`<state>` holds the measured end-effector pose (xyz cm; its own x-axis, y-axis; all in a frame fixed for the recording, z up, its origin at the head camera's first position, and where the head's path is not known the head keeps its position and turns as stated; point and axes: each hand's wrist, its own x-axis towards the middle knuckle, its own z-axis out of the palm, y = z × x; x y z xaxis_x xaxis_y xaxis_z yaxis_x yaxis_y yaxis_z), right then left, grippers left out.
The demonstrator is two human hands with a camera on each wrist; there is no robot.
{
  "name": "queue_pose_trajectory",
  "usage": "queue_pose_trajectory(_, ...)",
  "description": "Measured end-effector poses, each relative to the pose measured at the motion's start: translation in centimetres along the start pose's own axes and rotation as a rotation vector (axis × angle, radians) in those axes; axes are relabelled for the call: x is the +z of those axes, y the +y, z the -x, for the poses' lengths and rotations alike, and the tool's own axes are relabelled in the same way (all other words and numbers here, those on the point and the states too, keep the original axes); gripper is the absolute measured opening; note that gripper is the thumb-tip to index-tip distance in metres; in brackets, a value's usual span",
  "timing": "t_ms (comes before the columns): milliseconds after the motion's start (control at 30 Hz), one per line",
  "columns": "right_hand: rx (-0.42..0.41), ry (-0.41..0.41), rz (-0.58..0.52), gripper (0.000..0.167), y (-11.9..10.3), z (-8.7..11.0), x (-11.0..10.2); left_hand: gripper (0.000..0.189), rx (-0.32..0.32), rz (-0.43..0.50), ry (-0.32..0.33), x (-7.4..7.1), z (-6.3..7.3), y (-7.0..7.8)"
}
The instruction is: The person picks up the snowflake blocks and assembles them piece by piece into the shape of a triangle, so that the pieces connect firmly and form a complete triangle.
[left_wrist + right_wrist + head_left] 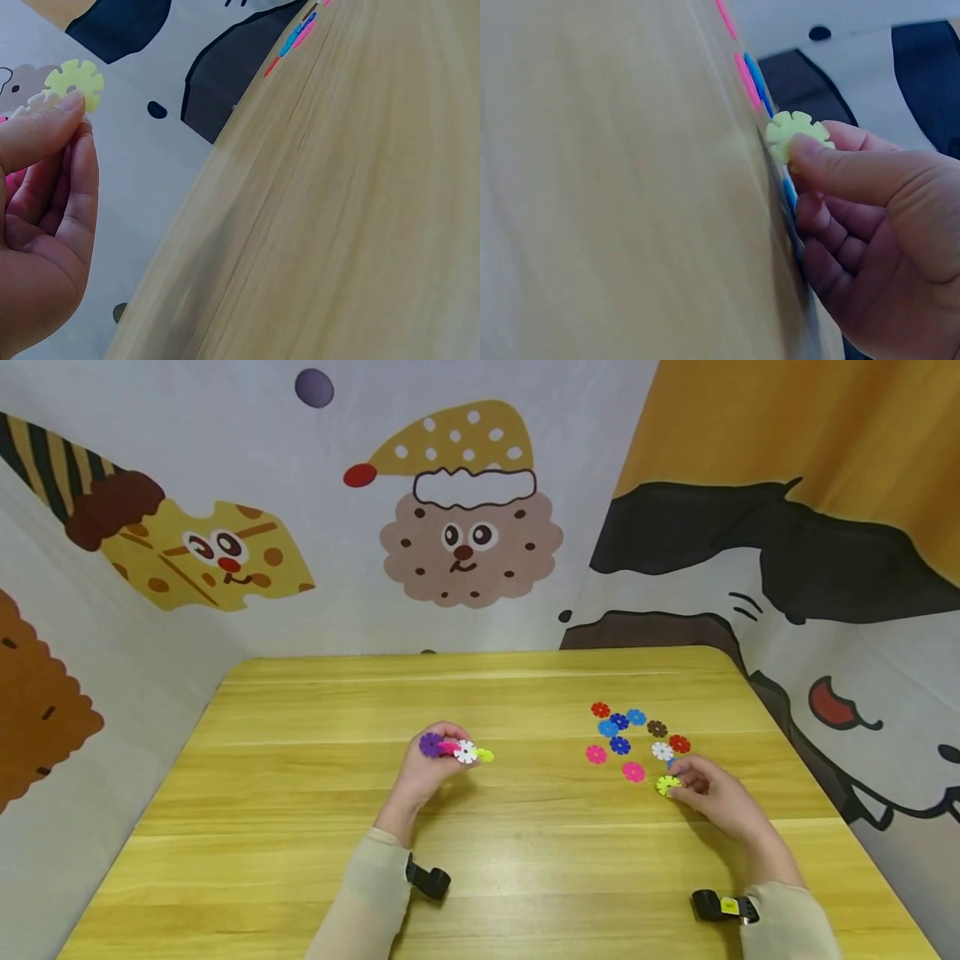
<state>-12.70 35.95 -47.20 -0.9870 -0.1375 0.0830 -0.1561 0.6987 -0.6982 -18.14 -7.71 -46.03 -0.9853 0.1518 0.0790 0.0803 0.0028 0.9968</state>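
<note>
My left hand [424, 777] grips a short chain of joined snowflake discs, with purple, pink, white and yellow ones showing in the head view. The left wrist view has the thumb pressed near the chain's yellow disc [78, 78]; the hand partly hides the rest. Over on the right, my right hand [718, 800] pinches a single yellow snowflake disc [667, 786] between thumb and fingers, just above the table. That disc [789, 135] stands apart from the chain. A white disc [662, 751] and a blue disc partly hidden by the right hand lie close by.
Several loose discs lie scattered on the wooden table [525, 860] at the right: red [600, 710], dark blue [619, 746], brown [657, 728] and pink [633, 772] among them. A cartoon-printed cloth [337, 552] hangs behind the table and at both sides.
</note>
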Motion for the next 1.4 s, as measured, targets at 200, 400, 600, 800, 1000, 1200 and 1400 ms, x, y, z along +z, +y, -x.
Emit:
queue_pose_trajectory(200, -0.118, -0.002, -0.127, 0.023, -2.2, -1.5, 2.1, 0.032, -0.001, 0.001, 0.0, 0.2, -0.1, 0.1)
queue_pose_trajectory(400, -0.089, -0.108, -0.326, 0.025, -5.3, -3.5, 4.8, 0.032, -0.003, -0.008, -0.01, 0.4, -0.1, 0.0)
queue_pose_trajectory(600, -0.075, -0.187, -0.532, 0.025, -8.2, -4.9, 7.6, 0.032, -0.003, -0.008, -0.015, 1.0, -0.2, -0.2)
queue_pose_trajectory(800, -0.046, -0.266, -0.637, 0.027, -11.2, -5.7, 9.8, 0.032, 0.024, 0.01, -0.019, 1.9, -0.1, -0.3)
queue_pose_trajectory(1000, -0.02, -0.318, -0.725, 0.029, -13.3, -6.2, 11.0, 0.032, 0.047, 0.026, -0.009, 2.5, -0.1, -0.5)
queue_pose_trajectory(1200, 0.058, -0.33, -0.818, 0.029, -14.0, -6.3, 11.7, 0.031, 0.084, 0.016, -0.017, 2.6, 0.0, -0.5)
queue_pose_trajectory(1400, 0.112, -0.345, -0.897, 0.023, -14.2, -6.2, 12.0, 0.033, 0.058, 0.017, -0.04, 2.7, 0.3, -0.4)
